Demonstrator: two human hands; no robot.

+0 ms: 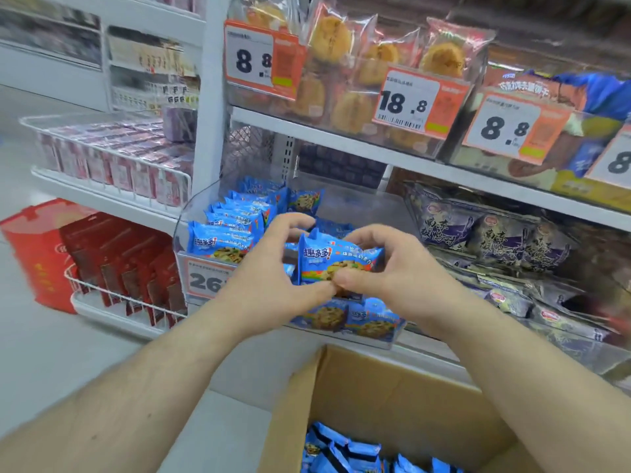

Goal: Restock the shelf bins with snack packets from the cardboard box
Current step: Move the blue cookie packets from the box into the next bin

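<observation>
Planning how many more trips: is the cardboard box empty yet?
Not empty. Blue packets lie inside the open cardboard box; how many, cannot tell, since the frame cuts it off.

cookie packets (336, 259): bright blue, white lettering, tan cookie picture, rainbow stripe
cardboard box (392, 397): plain brown
price tags (406, 100): white, black numerals, orange border
pastry packs (333, 39): clear wrap, golden-yellow rounds inside
dark packets (491, 230): purple-black, pale script
cartons (112, 261): deep red
shelf (341, 138): white

Shop — price tags (406, 102), stocked shelves (341, 138)
</observation>
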